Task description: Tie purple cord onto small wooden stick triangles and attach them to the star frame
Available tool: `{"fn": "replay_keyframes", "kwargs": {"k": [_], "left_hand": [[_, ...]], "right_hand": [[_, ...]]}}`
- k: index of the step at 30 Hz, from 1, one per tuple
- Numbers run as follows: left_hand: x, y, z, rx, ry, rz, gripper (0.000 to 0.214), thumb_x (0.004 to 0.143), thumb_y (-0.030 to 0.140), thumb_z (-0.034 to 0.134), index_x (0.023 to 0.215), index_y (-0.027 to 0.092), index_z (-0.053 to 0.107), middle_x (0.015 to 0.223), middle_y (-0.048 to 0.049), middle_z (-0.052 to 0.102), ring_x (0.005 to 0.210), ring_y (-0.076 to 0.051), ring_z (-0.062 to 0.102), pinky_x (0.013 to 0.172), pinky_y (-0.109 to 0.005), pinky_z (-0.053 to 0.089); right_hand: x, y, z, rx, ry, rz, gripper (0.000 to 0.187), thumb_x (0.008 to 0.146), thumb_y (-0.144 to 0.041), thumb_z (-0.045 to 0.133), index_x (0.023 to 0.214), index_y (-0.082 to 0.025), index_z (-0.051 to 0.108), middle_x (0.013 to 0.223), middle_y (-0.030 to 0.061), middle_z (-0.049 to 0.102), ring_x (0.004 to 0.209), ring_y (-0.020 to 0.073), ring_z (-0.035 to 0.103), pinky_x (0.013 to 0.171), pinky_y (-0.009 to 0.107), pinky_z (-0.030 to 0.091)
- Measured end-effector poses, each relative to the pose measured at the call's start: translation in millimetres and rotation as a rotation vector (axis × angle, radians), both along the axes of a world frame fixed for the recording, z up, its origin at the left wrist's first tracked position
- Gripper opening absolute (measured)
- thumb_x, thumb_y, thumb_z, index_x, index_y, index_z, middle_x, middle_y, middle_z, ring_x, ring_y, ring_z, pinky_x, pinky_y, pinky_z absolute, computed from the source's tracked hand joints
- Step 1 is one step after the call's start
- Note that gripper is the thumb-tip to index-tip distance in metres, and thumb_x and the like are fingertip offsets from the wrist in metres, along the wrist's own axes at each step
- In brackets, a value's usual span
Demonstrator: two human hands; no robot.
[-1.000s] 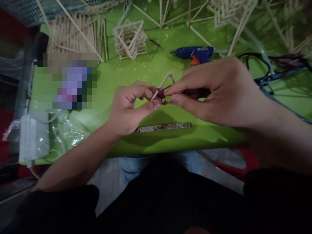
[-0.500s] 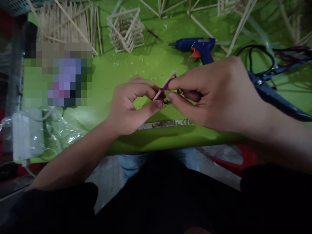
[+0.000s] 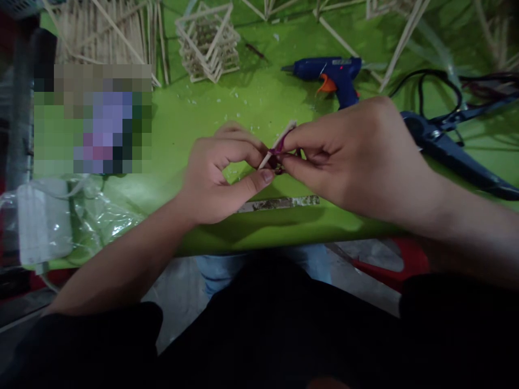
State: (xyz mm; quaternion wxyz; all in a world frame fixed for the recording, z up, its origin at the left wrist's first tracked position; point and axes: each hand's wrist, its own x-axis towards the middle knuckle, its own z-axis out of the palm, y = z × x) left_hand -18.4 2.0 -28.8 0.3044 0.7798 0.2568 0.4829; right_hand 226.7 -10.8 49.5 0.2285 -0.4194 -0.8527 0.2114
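My left hand [image 3: 219, 173] pinches a thin pale stick [image 3: 280, 143] between thumb and forefinger, just above the green table [image 3: 194, 119]. A dark purple band or thread [image 3: 276, 161] is wound round the stick where my fingers meet. My right hand [image 3: 357, 156] comes in from the right, its thumb and forefinger pinched on that purple thread and the stick's end. Both hands touch at the fingertips. What lies inside the pinch is mostly hidden.
A blue glue gun [image 3: 330, 73] lies behind my hands. Dark blue scissors [image 3: 446, 146] and black cables rest at the right. A small stick cube [image 3: 208, 43] and stick bundles stand at the back. Clear plastic bags [image 3: 68, 221] sit at left. A flat strip [image 3: 279, 203] lies near the table's front edge.
The view has shifted slightly, bringing the scissors more into sight. My right fingers have drawn closer round the purple thread; both hands stay pinched on the stick.
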Motion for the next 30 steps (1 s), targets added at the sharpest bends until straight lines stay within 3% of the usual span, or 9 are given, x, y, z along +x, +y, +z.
{"fn": "replay_keyframes", "kwargs": {"k": [5, 9, 12, 15, 20, 27, 30], "left_hand": [[-2, 2, 1.1, 0.011, 0.009, 0.020, 0.035, 0.098, 0.059, 0.098, 0.092, 0.030, 0.080, 0.092, -0.0017, 0.083, 0.085, -0.026, 0.079, 0.083, -0.051, 0.058], [-3, 4, -2.4, 0.022, 0.026, 0.059, 0.035, 0.102, 0.061, 0.092, 0.091, 0.030, 0.079, 0.098, -0.0050, 0.084, 0.089, -0.029, 0.080, 0.082, -0.052, 0.058], [-3, 5, -3.7, 0.062, 0.014, 0.027, 0.034, 0.097, 0.056, 0.098, 0.092, 0.029, 0.080, 0.098, -0.0051, 0.082, 0.089, -0.027, 0.080, 0.075, -0.046, 0.055], [-4, 4, -1.4, 0.061, 0.071, -0.012, 0.032, 0.097, 0.053, 0.099, 0.094, 0.028, 0.079, 0.100, -0.0045, 0.081, 0.091, -0.026, 0.080, 0.078, -0.044, 0.058], [-6, 0, 4.9, 0.072, 0.130, 0.008, 0.022, 0.101, 0.042, 0.092, 0.093, 0.027, 0.077, 0.103, -0.0044, 0.082, 0.095, -0.026, 0.081, 0.083, -0.045, 0.062], [-8, -4, 7.3, 0.099, 0.268, 0.101, 0.026, 0.103, 0.048, 0.087, 0.092, 0.026, 0.078, 0.105, -0.0058, 0.081, 0.098, -0.028, 0.081, 0.090, -0.047, 0.067], [-8, -2, 4.1, 0.196, 0.255, 0.148, 0.029, 0.103, 0.050, 0.088, 0.091, 0.026, 0.076, 0.103, -0.0063, 0.081, 0.095, -0.028, 0.080, 0.085, -0.047, 0.066]], "right_hand": [[0, 0, -2.9, 0.059, 0.015, 0.012, 0.024, 0.097, -0.020, 0.072, 0.073, -0.023, 0.070, 0.058, -0.0039, 0.039, 0.058, 0.0145, 0.031, 0.064, 0.040, 0.023], [2, -2, -1.3, 0.153, 0.024, 0.018, 0.022, 0.100, -0.024, 0.070, 0.079, -0.025, 0.075, 0.058, -0.0029, 0.047, 0.058, 0.0158, 0.036, 0.063, 0.040, 0.030], [3, -3, -0.6, 0.177, 0.036, 0.013, 0.017, 0.097, -0.022, 0.070, 0.081, -0.026, 0.074, 0.060, -0.0027, 0.053, 0.057, 0.0154, 0.042, 0.064, 0.039, 0.035], [3, -3, -0.8, 0.132, 0.063, 0.013, 0.010, 0.089, -0.018, 0.070, 0.083, -0.026, 0.069, 0.064, -0.0029, 0.057, 0.058, 0.0156, 0.048, 0.064, 0.039, 0.038], [5, -1, 1.3, -0.012, 0.158, 0.070, 0.015, 0.079, -0.017, 0.064, 0.074, -0.026, 0.052, 0.065, -0.0034, 0.053, 0.061, 0.0150, 0.044, 0.062, 0.040, 0.030], [12, 7, 5.1, -0.170, 0.103, 0.146, 0.026, 0.089, -0.020, 0.055, 0.069, -0.027, 0.039, 0.058, -0.0024, 0.035, 0.053, 0.0148, 0.028, 0.053, 0.041, 0.017], [14, 9, 7.4, -0.228, 0.084, 0.149, 0.038, 0.095, -0.024, 0.062, 0.065, -0.027, 0.039, 0.054, -0.0020, 0.035, 0.048, 0.0143, 0.028, 0.049, 0.042, 0.016]]}}
